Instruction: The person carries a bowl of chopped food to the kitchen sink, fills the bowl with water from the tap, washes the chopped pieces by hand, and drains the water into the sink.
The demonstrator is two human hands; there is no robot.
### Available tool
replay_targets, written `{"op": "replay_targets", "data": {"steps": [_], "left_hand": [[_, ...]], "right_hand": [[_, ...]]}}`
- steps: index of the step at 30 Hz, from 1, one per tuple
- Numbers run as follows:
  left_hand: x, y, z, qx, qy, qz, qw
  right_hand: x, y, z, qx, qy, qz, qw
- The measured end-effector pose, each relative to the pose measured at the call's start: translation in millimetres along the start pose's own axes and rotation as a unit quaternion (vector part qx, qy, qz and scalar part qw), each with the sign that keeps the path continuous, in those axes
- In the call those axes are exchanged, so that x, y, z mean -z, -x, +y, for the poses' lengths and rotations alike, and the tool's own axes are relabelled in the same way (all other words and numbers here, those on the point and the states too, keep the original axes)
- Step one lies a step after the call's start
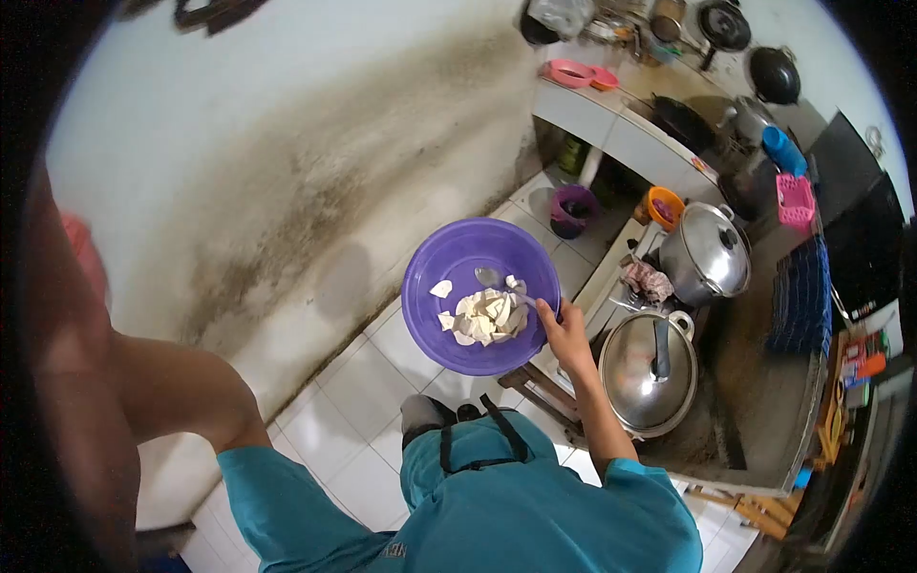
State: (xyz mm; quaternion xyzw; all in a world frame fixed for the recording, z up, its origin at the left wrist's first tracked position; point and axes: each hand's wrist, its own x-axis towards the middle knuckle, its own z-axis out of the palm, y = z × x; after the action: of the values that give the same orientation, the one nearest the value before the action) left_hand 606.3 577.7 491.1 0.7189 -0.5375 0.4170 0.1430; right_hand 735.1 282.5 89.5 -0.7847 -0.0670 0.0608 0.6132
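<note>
My right hand point(565, 334) grips the right rim of a purple basin point(435, 258), with the thumb over the edge and the other fingers mostly hidden beneath it. White, flat, irregular pieces point(485, 318) are heaped in the basin, and one lies apart near its left side. A spoon point(488, 277) rests among them, its handle running toward my right thumb; whether the thumb pins it cannot be made out. At the far left my bare left arm rises close to the camera, and the left hand is out of frame.
At the right, a lidded pan point(645, 382) and a tall lidded pot point(702, 258) stand by a crumpled cloth point(648, 281). Beyond are an orange bowl point(666, 205), a purple bin point(573, 210) and a counter point(659, 148) with cookware. A stained wall point(315, 172) runs along the left.
</note>
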Motion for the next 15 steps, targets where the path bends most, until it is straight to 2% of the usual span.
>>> {"op": "replay_targets", "data": {"steps": [3, 6, 11, 14, 15], "left_hand": [[-17, 9, -73, -0.046, 0.060, 0.037, 0.996], [-31, 2, -127, -0.098, 0.112, 0.054, 0.987], [-34, -12, -238, -0.150, 0.204, 0.082, 0.964], [-51, -27, -289, -0.190, 0.252, 0.099, 0.944], [-60, -25, -299, -0.197, 0.272, 0.105, 0.936]], "right_hand": [[-16, -31, 1, -0.032, 0.017, 0.043, 0.998], [-27, -51, 11, -0.024, -0.015, 0.109, 0.994], [-61, -82, -23, -0.084, -0.022, 0.236, 0.968], [-69, -103, -28, -0.044, -0.060, 0.326, 0.942], [-78, -101, -26, -0.062, -0.055, 0.328, 0.941]]}}
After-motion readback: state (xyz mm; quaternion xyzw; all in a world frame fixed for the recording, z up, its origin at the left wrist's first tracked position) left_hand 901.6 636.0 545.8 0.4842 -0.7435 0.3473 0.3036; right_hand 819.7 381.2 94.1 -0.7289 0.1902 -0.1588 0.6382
